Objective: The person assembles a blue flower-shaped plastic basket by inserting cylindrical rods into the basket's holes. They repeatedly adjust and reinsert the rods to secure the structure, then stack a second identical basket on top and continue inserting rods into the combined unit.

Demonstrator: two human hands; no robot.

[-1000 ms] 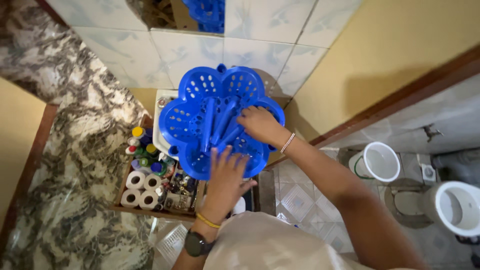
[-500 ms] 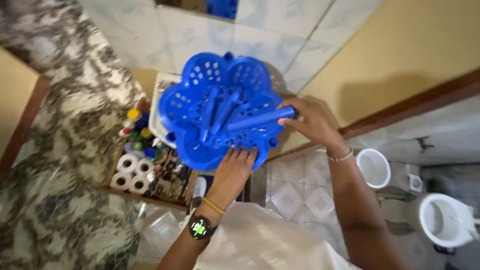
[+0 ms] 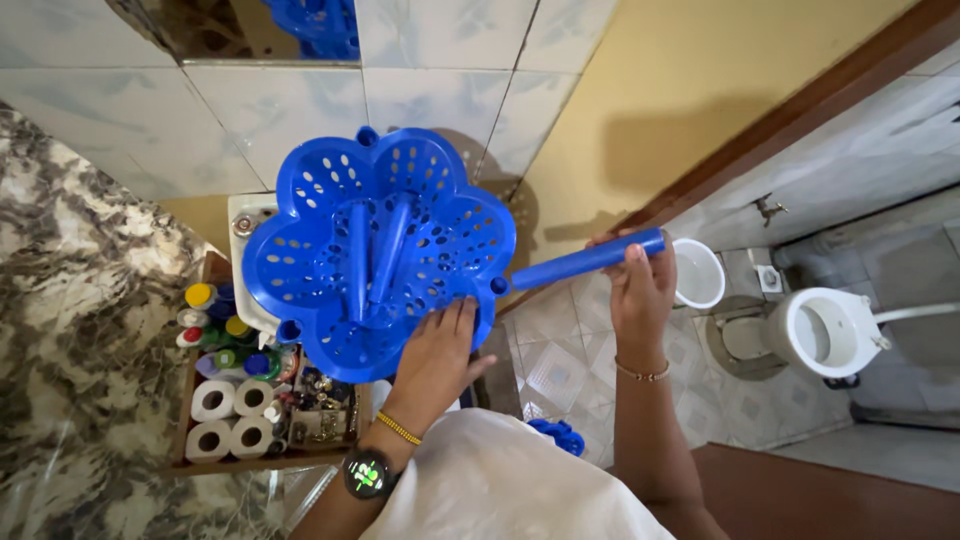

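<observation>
A blue flower-shaped plastic tray with many holes is held up in front of me. My left hand grips its near rim from below, thumb side under the edge. Two blue tubes lie inside the tray. My right hand holds a third blue tube by its outer end; the tube's other end meets a socket on the tray's right rim.
Below the tray stands a white sink and a wooden shelf with toilet rolls and coloured bottles. A white bucket and a white toilet bowl sit on the tiled floor at right. Marbled wall at left.
My right hand lifted one blue tube out of the tray and swung it to the right rim, where its end now meets the socket. The left hand kept hold of the tray.
</observation>
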